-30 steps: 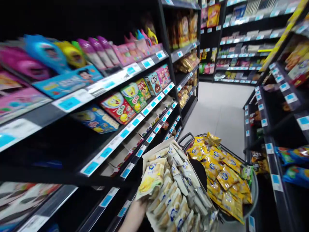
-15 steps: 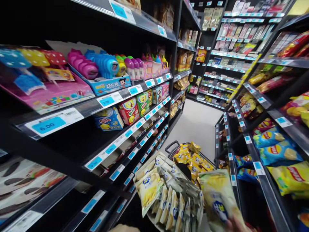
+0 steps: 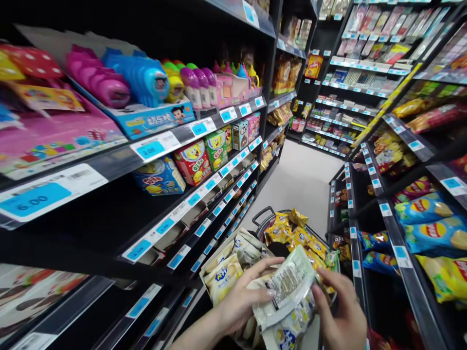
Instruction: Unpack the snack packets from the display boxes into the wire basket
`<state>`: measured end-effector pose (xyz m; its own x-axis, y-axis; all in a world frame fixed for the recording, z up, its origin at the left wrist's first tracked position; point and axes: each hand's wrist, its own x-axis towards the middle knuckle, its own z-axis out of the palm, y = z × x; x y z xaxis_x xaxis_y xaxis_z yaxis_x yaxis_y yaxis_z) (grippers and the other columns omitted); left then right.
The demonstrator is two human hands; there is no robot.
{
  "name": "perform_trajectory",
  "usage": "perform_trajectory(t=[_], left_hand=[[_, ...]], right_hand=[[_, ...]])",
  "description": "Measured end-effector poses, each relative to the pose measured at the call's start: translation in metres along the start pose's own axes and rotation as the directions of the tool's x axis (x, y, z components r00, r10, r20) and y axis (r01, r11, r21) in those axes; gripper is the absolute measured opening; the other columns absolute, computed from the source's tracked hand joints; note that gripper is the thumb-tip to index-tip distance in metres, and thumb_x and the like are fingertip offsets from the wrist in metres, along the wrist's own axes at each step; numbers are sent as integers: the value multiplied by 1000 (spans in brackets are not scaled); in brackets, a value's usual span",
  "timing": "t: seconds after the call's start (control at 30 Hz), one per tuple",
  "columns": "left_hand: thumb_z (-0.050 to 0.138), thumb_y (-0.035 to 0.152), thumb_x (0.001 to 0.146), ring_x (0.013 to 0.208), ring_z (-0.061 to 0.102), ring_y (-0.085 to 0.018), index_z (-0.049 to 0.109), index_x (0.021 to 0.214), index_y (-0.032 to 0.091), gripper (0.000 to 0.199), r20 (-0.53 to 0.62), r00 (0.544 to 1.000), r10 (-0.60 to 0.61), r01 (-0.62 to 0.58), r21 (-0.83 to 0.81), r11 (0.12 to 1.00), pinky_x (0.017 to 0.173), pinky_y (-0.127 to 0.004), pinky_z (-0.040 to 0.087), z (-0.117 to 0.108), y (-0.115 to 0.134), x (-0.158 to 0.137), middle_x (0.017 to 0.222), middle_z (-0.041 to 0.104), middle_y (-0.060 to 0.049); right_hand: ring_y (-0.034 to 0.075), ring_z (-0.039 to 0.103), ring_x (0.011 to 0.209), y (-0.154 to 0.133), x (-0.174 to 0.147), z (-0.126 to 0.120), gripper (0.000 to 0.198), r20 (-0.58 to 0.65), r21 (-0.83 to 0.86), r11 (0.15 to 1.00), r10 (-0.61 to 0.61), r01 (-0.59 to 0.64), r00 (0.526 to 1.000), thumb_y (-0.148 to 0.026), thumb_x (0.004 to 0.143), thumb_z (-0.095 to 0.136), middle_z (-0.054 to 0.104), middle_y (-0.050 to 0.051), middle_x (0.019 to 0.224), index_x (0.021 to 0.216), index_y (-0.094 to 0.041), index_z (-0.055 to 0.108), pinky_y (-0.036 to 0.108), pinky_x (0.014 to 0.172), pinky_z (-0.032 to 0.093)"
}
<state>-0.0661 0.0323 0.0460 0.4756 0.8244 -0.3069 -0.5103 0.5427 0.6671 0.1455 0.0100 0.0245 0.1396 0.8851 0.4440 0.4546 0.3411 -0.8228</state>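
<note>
A pale green and white snack packet (image 3: 290, 279), its printed back label up, lies between my two hands above a carton. My left hand (image 3: 242, 299) grips it from the left, thumb across its face. My right hand (image 3: 341, 308) pinches the right edge with thumb and fingers. A packet face with a blue logo (image 3: 290, 335) shows just below; I cannot tell whether it is a separate packet. Under my hands, the open carton (image 3: 206, 282) holds several similar packets (image 3: 226, 277), partly hidden by my left hand and forearm.
Beyond the carton, a dark-handled basket (image 3: 263, 214) holds yellow snack packets (image 3: 301, 236). Shelves with boxed sweets (image 3: 193, 163) and plastic toys (image 3: 146, 80) run along the left. Chip bags (image 3: 436, 233) fill shelves at right. A grey floor aisle (image 3: 301, 180) leads to back shelves.
My right hand has brought the packet left over the carton. My left hand has risen from the bottom edge and taken hold of it too. The view has shifted slightly.
</note>
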Motion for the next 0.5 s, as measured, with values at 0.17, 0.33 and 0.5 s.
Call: perform_trajectory(t=[0.17,0.33,0.5], left_hand=[[84,38,65,116,59,-32,51,137,24,80,-73,992,104,-91,163,982,94,-40,48,-2,-3,22,135,59,-15],[92,32,51,126,50,-33,54,136,33,94,-92,969,231,-196,292,936,102,-42,42,-5,-8,25,147,47,-10],[86,33,58,88,63,-26,81,81,23,25,-171,976,134,3,627,779,81,-34,49,-1,-1,24,89,71,-8]], right_hand=[[27,67,109,18,13,-7,63,347,325,769,445,-551,826,-40,80,72,64,13,130,137,-24,51,35,84,59],[18,68,104,11,-9,9,57,-28,440,701,635,-561,772,-43,73,80,70,5,119,124,-28,60,24,85,55],[14,69,74,13,-22,1,30,-162,293,847,501,-444,850,-51,65,83,74,1,77,80,-26,76,19,75,54]])
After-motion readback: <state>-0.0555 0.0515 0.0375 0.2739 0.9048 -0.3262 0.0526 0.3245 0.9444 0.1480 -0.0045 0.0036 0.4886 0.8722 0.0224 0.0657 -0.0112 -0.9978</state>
